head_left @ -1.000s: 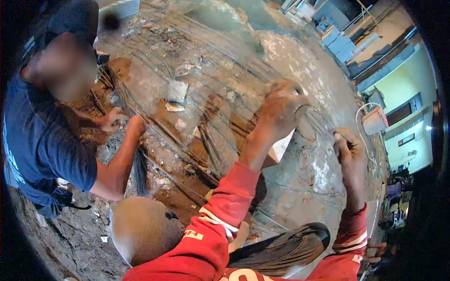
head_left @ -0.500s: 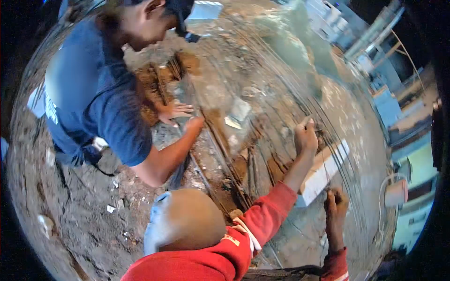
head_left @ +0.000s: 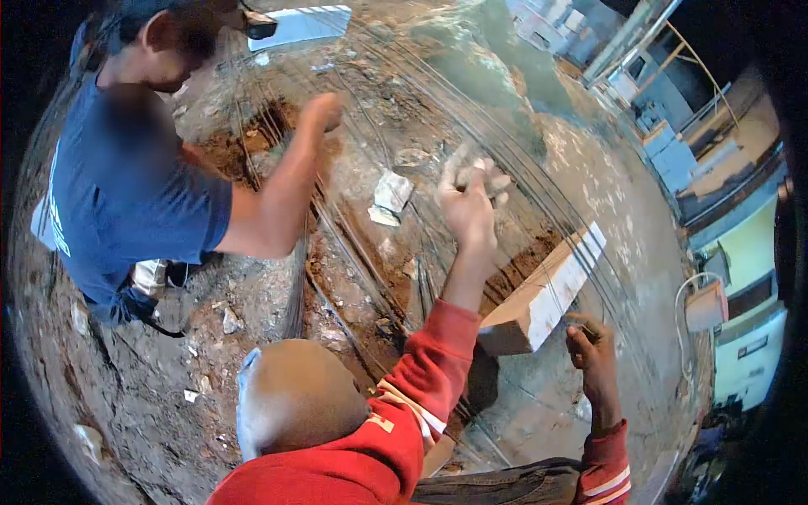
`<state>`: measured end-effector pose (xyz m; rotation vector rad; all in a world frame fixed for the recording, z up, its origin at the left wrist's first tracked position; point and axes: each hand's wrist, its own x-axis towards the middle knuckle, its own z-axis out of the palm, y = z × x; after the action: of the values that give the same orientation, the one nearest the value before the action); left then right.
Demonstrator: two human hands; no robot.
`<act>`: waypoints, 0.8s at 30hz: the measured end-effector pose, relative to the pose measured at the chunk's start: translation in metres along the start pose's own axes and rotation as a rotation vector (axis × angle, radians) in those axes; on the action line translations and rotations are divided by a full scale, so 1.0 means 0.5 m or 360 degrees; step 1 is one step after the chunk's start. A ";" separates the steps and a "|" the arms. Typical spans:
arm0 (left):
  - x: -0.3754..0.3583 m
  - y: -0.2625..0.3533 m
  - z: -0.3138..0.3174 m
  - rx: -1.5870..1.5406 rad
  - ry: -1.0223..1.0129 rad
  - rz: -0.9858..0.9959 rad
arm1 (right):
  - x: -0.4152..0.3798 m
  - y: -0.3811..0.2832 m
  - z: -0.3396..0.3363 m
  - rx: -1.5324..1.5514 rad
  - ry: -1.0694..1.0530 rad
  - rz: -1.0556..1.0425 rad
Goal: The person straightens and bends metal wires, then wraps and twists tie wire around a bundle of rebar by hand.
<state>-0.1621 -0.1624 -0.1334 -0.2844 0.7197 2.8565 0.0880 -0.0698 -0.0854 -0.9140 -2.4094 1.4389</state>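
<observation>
Neither of my hands shows in the head view. A person in a red long-sleeved top (head_left: 328,475) squats at the bottom of the view. That person's one hand (head_left: 471,189) is lifted over the ground with loosely curled fingers. Their other hand (head_left: 593,349) has its fingers bent close together beside a block with a white face (head_left: 555,303). Long thin dark rods (head_left: 522,168) cross over this block. At the left, a person in a dark blue T-shirt (head_left: 135,210) bends forward, a closed hand (head_left: 322,111) raised above the dug soil.
Thicker bars (head_left: 358,252) lie along a shallow trench near the middle. Pale broken stones (head_left: 391,194) rest on the rough ground. Another white-faced block (head_left: 303,25) lies at the top. Building fronts and a light-coloured box (head_left: 705,307) stand at the right.
The view has shifted. The red-sleeved person's raised hand has come away from the rods and its fingers have loosened. The blue-shirted person's hand has lifted from the trench.
</observation>
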 end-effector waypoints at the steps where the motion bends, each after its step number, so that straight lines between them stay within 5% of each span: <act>1: 0.007 0.006 -0.005 -0.0064 -0.0032 0.0038 | -0.001 0.004 0.000 0.0025 0.0005 0.0008; 18: 0.056 0.006 -0.050 -0.0269 -0.0132 -0.0137 | 0.014 0.057 -0.034 0.0243 0.0162 0.0107; 22: 0.066 0.009 -0.050 0.0104 0.0163 -0.0110 | 0.010 0.035 -0.009 0.0174 0.0081 0.0203; 24: 0.027 0.051 -0.022 -0.0196 0.0135 -0.0190 | 0.014 0.030 -0.011 0.0186 0.0016 0.0211</act>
<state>-0.1793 -0.1882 -0.1348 -0.4527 0.5231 2.7931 0.0912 -0.0567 -0.0960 -1.0670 -2.2680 1.5978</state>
